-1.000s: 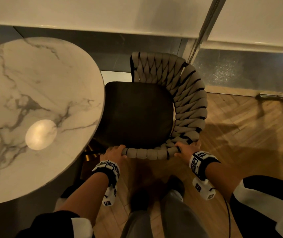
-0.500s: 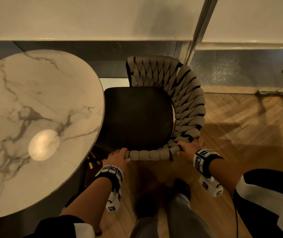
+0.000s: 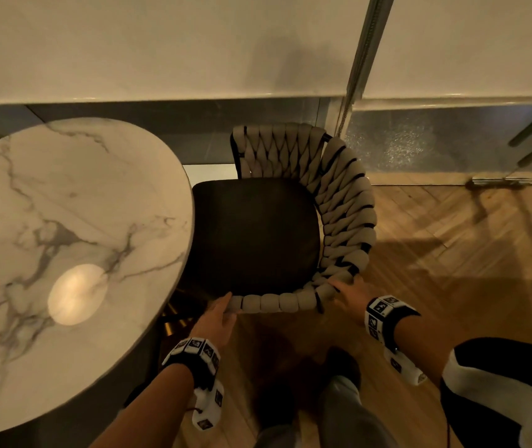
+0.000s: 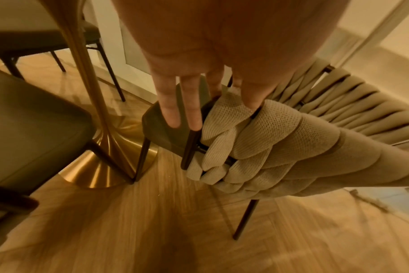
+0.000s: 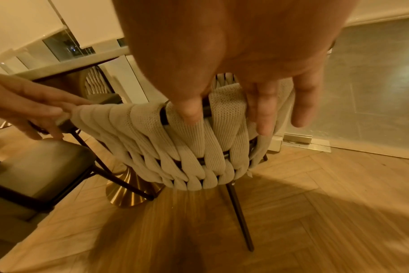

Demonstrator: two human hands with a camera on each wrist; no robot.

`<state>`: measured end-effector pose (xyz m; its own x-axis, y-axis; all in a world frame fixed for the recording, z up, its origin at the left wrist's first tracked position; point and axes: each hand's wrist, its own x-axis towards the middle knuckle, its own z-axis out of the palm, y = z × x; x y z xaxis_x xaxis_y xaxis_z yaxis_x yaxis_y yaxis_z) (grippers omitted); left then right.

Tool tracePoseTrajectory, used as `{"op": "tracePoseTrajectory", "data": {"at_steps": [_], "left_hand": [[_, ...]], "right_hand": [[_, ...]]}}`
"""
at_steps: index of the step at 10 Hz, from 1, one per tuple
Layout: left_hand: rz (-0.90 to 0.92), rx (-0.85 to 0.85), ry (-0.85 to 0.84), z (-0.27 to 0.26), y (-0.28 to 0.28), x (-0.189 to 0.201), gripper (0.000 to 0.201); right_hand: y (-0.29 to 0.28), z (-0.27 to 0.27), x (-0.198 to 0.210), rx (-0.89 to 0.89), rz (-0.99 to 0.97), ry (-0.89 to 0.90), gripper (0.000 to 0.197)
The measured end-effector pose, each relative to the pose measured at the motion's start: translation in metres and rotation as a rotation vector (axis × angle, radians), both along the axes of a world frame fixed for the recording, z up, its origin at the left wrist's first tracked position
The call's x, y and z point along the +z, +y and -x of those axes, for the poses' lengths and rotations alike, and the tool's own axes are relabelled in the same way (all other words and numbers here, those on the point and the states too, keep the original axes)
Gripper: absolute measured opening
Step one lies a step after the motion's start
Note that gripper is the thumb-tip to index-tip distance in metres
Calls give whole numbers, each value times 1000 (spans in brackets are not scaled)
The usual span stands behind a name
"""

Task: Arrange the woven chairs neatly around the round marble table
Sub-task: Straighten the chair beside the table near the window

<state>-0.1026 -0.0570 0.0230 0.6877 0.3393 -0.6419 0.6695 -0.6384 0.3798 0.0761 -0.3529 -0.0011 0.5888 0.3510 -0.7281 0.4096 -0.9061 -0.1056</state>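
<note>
Head view: left hand point(image 3: 217, 318) and right hand point(image 3: 348, 294), fingers straight and slightly apart, rest on beige woven-rope chair point(image 3: 339, 202) rim beside round white marble table point(image 3: 64, 221).

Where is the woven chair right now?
In the head view the woven chair stands right of the round marble table, its dark seat against the table's edge, and both hands touch its near rim.

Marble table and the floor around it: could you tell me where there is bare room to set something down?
The marble table top is bare across all its visible surface. The wooden floor right of the woven chair is open up to the glass wall. It is crowded by the gold pedestal base, where chair legs meet, and between chair and table edge.
</note>
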Motion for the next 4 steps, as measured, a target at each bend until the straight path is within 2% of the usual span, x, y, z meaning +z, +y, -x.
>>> {"op": "tracePoseTrajectory", "data": {"at_steps": [1, 2, 3, 4], "left_hand": [[91, 85, 99, 39, 16, 3, 43], [87, 105, 148, 72, 28, -6, 36], [138, 143, 194, 113, 37, -19, 32], [147, 161, 258, 145, 41, -23, 33]], "right_hand": [[-11, 22, 7, -35, -56, -6, 64], [-7, 33, 11, -89, -119, 3, 66], [-16, 60, 2, -204, -153, 141, 45], [-33, 87, -24, -210, -105, 184, 24]]}}
